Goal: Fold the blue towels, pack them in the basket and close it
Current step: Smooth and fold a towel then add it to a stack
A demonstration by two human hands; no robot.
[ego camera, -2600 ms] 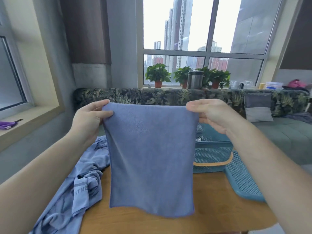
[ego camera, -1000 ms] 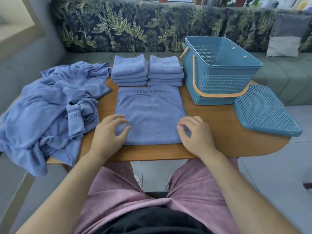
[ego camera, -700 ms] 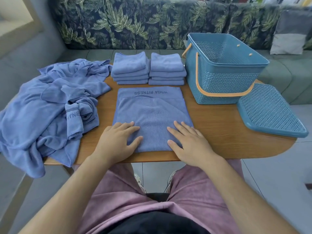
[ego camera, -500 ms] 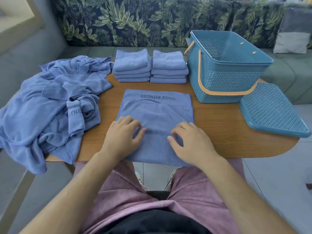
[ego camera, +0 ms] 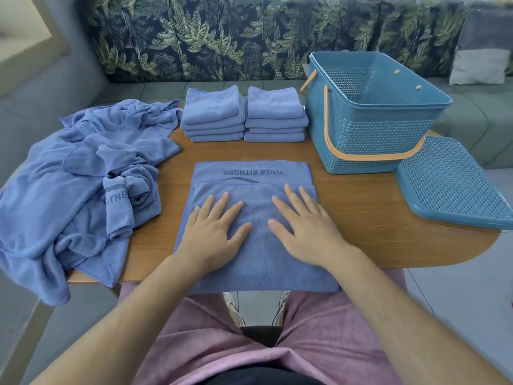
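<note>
Two hands lie flat on one blue towel (ego camera: 259, 245). The left hand (ego camera: 213, 234) and the right hand (ego camera: 302, 229) both have straight, spread fingers. They press down and grip nothing. The towel sits at the near edge of the table (ego camera: 361, 218), right under both hands, and its near end hangs a little over that edge. Its long side runs from the near edge toward the far edge. I think the next fold goes along that line, and both hands are just as close. Two stacks of folded towels (ego camera: 213, 115) wait by the far edge. A messy pile of towels (ego camera: 83, 190) covers the left edge. The open basket (ego camera: 369, 134) stands at the far right corner, with its lid (ego camera: 449, 184) just beside it.
</note>
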